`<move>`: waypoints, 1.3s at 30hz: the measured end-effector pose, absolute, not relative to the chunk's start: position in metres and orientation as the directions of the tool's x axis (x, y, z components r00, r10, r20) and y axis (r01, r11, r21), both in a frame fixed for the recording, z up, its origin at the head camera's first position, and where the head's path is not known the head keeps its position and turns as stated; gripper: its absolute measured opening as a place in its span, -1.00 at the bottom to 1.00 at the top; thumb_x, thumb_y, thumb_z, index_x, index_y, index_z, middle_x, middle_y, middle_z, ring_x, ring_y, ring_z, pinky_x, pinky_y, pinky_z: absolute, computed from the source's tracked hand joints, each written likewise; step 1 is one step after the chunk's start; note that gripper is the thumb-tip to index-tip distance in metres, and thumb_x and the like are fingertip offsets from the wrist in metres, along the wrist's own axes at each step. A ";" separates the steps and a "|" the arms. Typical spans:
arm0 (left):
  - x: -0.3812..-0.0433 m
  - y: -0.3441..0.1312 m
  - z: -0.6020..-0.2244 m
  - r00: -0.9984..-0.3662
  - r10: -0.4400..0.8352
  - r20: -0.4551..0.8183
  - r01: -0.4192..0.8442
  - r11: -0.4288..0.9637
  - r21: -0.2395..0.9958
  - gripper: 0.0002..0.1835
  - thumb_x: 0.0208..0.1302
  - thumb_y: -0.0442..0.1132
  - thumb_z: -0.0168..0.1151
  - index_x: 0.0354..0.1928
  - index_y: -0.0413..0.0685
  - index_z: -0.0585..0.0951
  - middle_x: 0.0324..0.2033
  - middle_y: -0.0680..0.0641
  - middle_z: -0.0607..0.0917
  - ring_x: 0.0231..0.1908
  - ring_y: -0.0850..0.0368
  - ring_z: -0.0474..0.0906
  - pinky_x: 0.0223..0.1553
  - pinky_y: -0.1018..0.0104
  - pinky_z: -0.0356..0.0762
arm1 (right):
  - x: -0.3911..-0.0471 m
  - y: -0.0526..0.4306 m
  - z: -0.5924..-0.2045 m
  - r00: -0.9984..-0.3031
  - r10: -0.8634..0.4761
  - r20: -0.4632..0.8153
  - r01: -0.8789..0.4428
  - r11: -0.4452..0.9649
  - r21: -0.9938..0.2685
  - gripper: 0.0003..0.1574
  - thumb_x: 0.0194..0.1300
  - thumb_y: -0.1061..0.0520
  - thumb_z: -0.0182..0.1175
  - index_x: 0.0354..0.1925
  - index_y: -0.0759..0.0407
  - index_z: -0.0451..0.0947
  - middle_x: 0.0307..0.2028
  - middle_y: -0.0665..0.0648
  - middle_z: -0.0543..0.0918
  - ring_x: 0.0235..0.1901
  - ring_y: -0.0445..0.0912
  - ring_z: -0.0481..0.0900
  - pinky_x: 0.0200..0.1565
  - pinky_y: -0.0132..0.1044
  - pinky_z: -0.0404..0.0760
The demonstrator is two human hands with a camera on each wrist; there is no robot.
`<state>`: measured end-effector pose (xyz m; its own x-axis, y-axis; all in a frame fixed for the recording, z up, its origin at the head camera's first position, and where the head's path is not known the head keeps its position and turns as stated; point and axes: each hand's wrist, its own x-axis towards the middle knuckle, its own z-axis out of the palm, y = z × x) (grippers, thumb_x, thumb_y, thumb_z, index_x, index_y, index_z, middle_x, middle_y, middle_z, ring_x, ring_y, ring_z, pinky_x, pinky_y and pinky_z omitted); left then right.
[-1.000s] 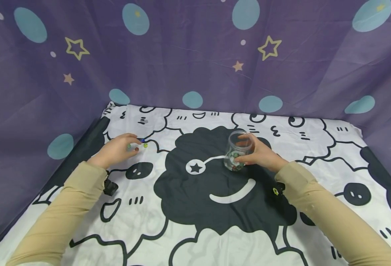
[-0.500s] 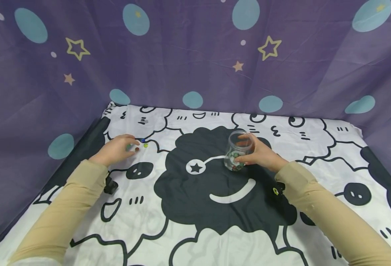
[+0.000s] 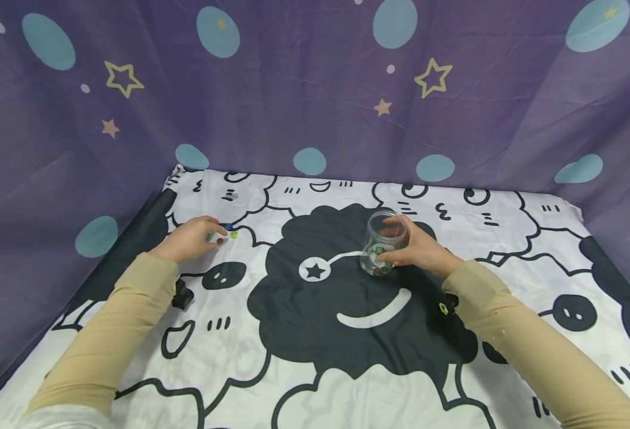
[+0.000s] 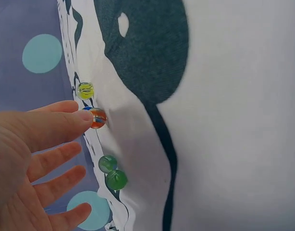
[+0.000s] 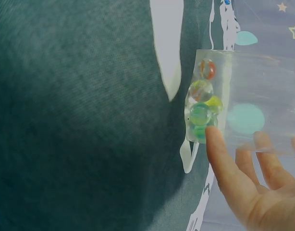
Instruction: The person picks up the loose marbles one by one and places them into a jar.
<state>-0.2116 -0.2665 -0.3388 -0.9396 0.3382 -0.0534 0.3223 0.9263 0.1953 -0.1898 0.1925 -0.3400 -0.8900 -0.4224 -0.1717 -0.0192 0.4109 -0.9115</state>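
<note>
In the head view my left hand [image 3: 194, 238] reaches over several glass marbles at the cloth's far left. Its thumb tip overlaps an orange marble [image 4: 98, 118] in the left wrist view, while the index finger lies behind and the others spread apart. Close by are a yellow marble [image 4: 85, 90], a blue marble [image 3: 230, 227] mostly hidden behind the thumb in the wrist view, and two green marbles [image 4: 116, 179]. Fingers and thumb of my right hand [image 3: 422, 249] curl round a clear jar [image 3: 371, 241]. Several marbles [image 5: 201, 113] lie at the bottom of this upright, lidless jar.
A white cloth [image 3: 293, 405] with black cartoon sheep covers the table. Behind it and at the left hangs a purple curtain [image 3: 304, 89] with stars and blue ovals. Dark wrist devices show under both sleeves [image 3: 106, 328].
My left forearm has shifted slightly right, and the thumb and index finger have come closer around the orange marble. The right hand and jar stay in place.
</note>
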 end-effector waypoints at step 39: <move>-0.225 -0.273 -0.350 -0.940 0.327 -0.099 0.303 0.932 0.200 -0.84 0.13 -0.43 0.26 -0.24 -0.17 0.73 -0.13 -0.23 0.67 -0.03 -0.21 0.55 0.03 -0.11 0.50 | -0.189 0.192 -0.340 -0.890 -0.428 -0.157 -0.042 0.420 -0.906 0.02 0.10 0.16 0.39 0.38 0.11 0.04 0.31 0.26 0.30 -0.18 -0.07 0.56 -0.17 -0.13 0.68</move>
<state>-0.2250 -0.2734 -0.3497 -0.9399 0.3266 -0.0995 0.3027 0.9319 0.2000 -0.1887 0.1917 -0.3403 -0.8903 -0.4275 -0.1566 -0.0423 0.4201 -0.9065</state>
